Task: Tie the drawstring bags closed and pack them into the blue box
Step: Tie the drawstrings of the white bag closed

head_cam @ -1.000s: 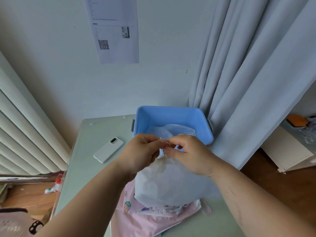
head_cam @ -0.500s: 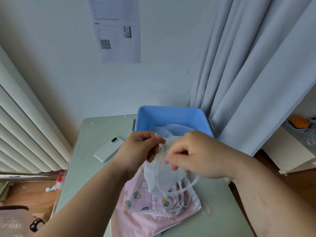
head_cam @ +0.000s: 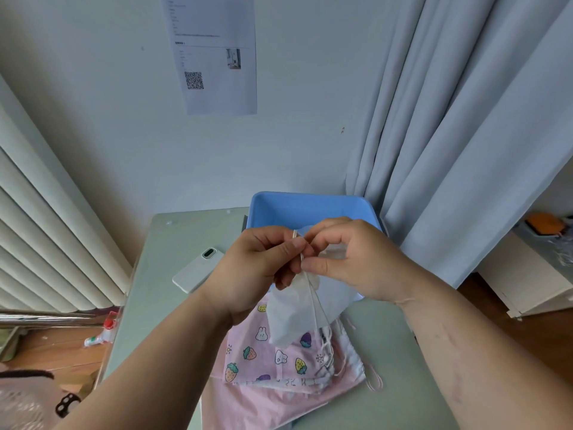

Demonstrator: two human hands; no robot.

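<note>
White bag [head_cam: 290, 308] hangs in the air over the table [head_cam: 161, 243], held up by its cord [head_cam: 302, 252] between both hands, just in front of the blue box [head_cam: 310, 206]. Bag looks thin, semi-transparent, bottom end drooping down-left over the pink bags.

L hand [head_cam: 257, 268]: thumb + index pinched together on the cord near its top end; a short cord stub sticks up above the pinch. Other fingers curled in behind.

R hand [head_cam: 356, 259]: thumb + index also closed on the same cord, right beside the L pinch, tips of both hands touching or nearly so. Remaining fingers loosely curled, arched over the bag's gathered neck. Can't tell if a knot is formed, fingers hide it.

Cord runs down from the pinch along the bag, thin strands trail to the pink print bag [head_cam: 279, 358] below.

Pink print bag lies flat on the table w/ strawberry/bunny pattern, on top of a plain pink bag [head_cam: 263, 408] that reaches the near table edge. A pink cord loop [head_cam: 373, 380] lies on the table at their right side.

Box sits at the far end of the table against the wall [head_cam: 93, 119], next to the curtain [head_cam: 465, 135]. Something pale is inside, mostly hidden by the hands.

Phone [head_cam: 198, 270] lies face down on the table left of the hands, apart from the bags. Paper sheet [head_cam: 217, 54] w/ QR code on the wall above.
</note>
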